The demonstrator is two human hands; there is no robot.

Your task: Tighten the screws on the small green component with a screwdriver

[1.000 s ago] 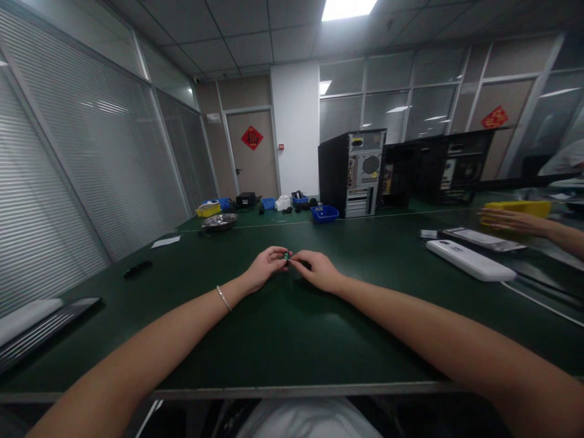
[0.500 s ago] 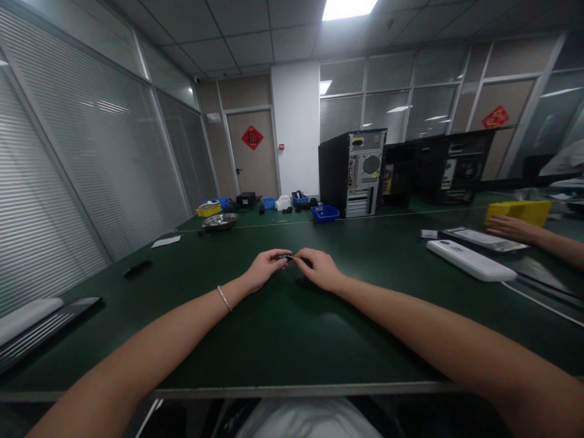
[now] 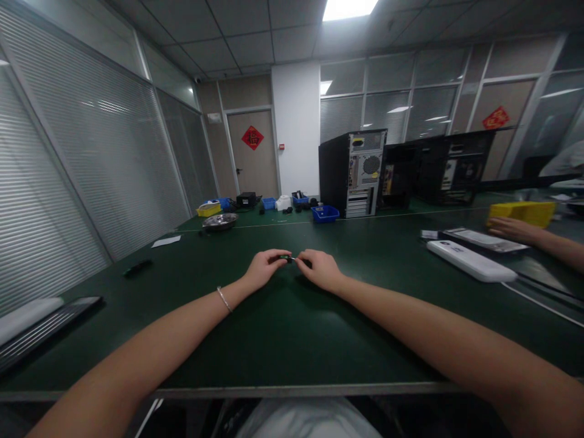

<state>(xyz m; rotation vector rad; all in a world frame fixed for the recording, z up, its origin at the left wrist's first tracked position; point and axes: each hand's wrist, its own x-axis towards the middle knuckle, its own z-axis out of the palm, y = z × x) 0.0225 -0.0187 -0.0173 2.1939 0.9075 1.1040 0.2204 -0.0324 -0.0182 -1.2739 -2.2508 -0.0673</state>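
Observation:
Both my hands meet over the middle of the green table (image 3: 283, 340). Thumb and fingers of my left hand (image 3: 263, 267) are closed on a small green-and-black part (image 3: 286, 258), too small to identify. Facing it, my right hand (image 3: 320, 269) is pinched around the outer end of a thin pale piece (image 3: 294, 259) that points toward the part. Whether this thin piece is fixed to the part I cannot make out. A beaded bracelet (image 3: 223, 299) circles my left wrist.
Black computer cases (image 3: 351, 173) stand at the back right, beside a blue bin (image 3: 325, 213). A metal dish (image 3: 219, 221) lies back left. To my right are a white device (image 3: 472, 260) with a cable and another person's hand (image 3: 513, 230) at a yellow bin (image 3: 522, 213).
My right fingertips have drawn slightly to the right, and more of the dark part shows between my hands. The other person's yellow bin has shifted slightly right.

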